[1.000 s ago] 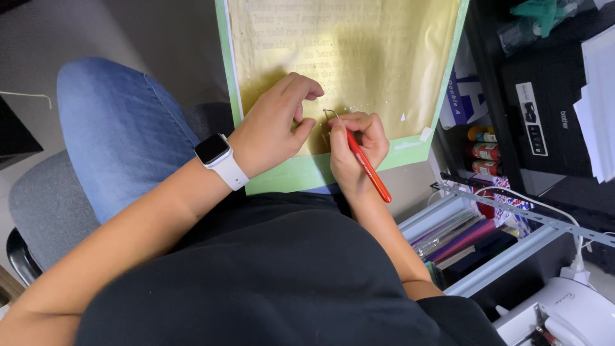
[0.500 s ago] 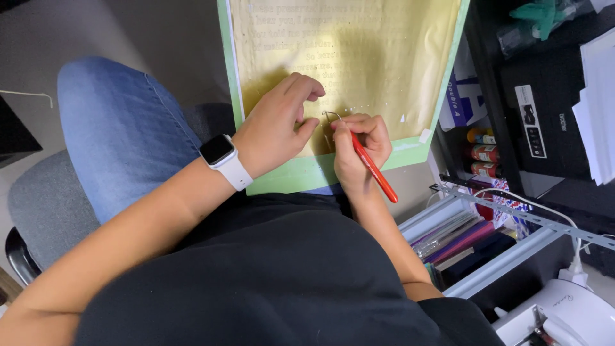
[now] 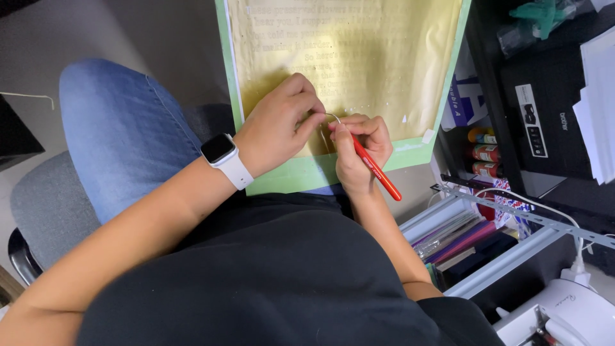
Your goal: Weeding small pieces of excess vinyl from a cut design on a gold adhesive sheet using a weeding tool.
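A green cutting mat (image 3: 301, 176) rests on my lap with a yellowish sheet of cut lettering (image 3: 359, 57) stuck on it. My left hand (image 3: 278, 125) presses on the sheet's lower edge, fingertips pinching a thin curl of peeled material (image 3: 333, 117). A white smartwatch (image 3: 221, 154) is on that wrist. My right hand (image 3: 359, 144) sits just right of it, gripping a red-handled tool (image 3: 378, 172) like a pen, its tip hidden at the sheet where the two hands meet.
A grey chair seat (image 3: 48, 205) lies under my jeans-clad leg (image 3: 122, 128). To the right stand a black shelf unit (image 3: 538, 96) with small bottles (image 3: 480, 154), a white stack of paper (image 3: 599, 109), a metal tray of folders (image 3: 461, 237) and a white machine (image 3: 564, 314).
The hands stay at the same spot on the sheet; only small finger shifts, with the left fingertips closing nearer the tool tip.
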